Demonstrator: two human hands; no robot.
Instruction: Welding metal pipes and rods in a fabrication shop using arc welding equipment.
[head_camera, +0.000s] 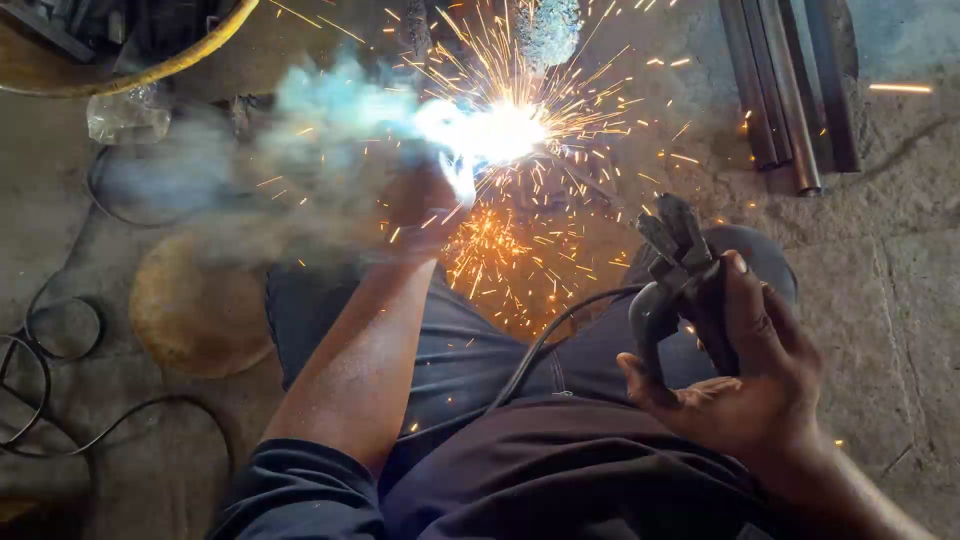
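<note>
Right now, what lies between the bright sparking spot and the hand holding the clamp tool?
In the head view, between the sparking spot and the right hand lies a shower of orange sparks over the person's knee; nothing else shows.

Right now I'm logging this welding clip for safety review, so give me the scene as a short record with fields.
Right hand: shut on the welding clamp, dark cable trailing from it
Left hand: stretched toward the bright flash, half hidden by smoke; grip cannot be told
Sparks: flying over the knees and floor
Smoke: drifting left of the flash
Metal bars: lying on the floor, upper right
Loose cables: coiled on the floor, left
</note>
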